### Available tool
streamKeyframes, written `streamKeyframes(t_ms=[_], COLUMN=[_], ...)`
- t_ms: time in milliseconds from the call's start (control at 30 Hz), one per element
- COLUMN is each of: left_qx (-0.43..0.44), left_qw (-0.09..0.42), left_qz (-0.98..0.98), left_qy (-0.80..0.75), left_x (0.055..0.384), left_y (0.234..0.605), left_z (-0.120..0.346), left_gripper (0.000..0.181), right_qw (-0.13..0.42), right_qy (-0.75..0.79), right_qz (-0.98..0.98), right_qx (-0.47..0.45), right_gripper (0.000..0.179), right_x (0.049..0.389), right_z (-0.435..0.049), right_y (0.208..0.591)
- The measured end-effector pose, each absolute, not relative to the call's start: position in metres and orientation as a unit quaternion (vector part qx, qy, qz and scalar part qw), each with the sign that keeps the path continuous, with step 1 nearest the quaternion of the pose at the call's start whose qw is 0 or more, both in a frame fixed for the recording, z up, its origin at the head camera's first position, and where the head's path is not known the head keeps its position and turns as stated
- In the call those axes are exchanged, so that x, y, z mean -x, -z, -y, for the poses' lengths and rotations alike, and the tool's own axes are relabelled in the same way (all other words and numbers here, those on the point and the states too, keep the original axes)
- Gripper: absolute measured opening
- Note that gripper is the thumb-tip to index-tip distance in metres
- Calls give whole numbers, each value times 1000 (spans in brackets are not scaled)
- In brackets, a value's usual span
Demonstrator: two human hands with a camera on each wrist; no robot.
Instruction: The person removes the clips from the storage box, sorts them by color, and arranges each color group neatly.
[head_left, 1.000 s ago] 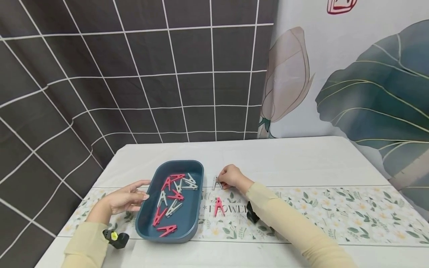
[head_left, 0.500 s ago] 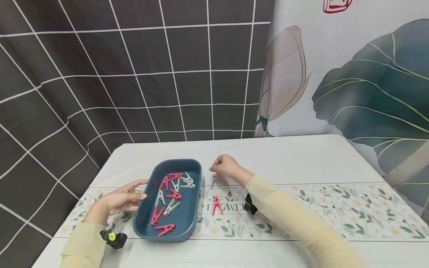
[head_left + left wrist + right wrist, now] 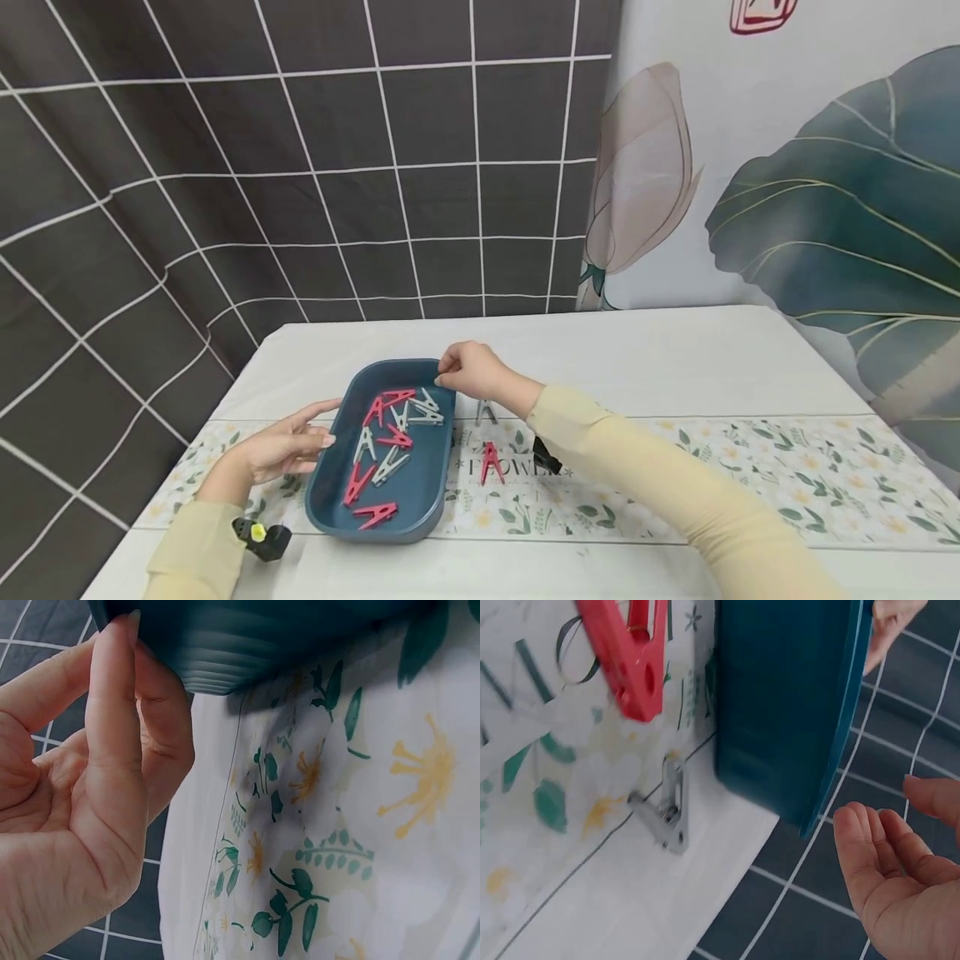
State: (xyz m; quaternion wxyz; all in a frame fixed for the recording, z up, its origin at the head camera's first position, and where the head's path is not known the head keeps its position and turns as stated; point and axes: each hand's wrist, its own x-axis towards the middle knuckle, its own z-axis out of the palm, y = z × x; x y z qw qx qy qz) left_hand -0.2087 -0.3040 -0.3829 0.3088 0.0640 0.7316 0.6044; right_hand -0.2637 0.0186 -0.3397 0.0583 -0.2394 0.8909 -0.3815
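A dark blue rectangular tray [image 3: 420, 500] stands on the table, holding several red clothespins [image 3: 375, 514] and several pale grey clothespins [image 3: 390, 465]. At its left side, my left hand [image 3: 281, 446] touches the rim with thumb and fingers extended; the left wrist view shows fingertips [image 3: 112, 645] right at the rim. My right hand [image 3: 476, 371] is over the tray's far right corner, thumb apart from the loosely bent fingers, nothing between them in the right wrist view. Right of the tray, a grey clothespin [image 3: 669, 810] and a red clothespin [image 3: 630, 660] rest on the table, legs spread.
A floral printed band [image 3: 712, 475] runs across the white table [image 3: 637, 358]. Behind hang a dark gridded cloth [image 3: 337, 208] and a white leaf-printed curtain [image 3: 750, 125]. Small black cameras sit on both wrists.
My right hand has let go of the grey clothespin, risen, and moved left to the tray's far right corner. The grey clothespin stays on the table. My left hand keeps its place at the tray.
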Motion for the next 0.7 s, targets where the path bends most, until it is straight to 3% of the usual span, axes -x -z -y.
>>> streamKeyframes(t_ms=[367,533,633,700], left_qx=[-57,-71,-84,-89], left_qw=[287,276,267,261], left_qz=[-748,-745,-739,-737], left_qy=[-596,-603,-613,-617], left_x=[205,204,205,206], left_y=[388,392,394,395], left_z=[303,307,307,306], left_gripper=[77,74,71,68], right_qw=[68,55,51,45], right_qy=[309,282,269,251], right_qz=[-908,-921,-928,-936], right_qx=[274,262,251,243], right_gripper=[23,11,29,31], right_x=[255,259,263,266], right_z=[17,29,33,34], right_y=[351,353,355,356])
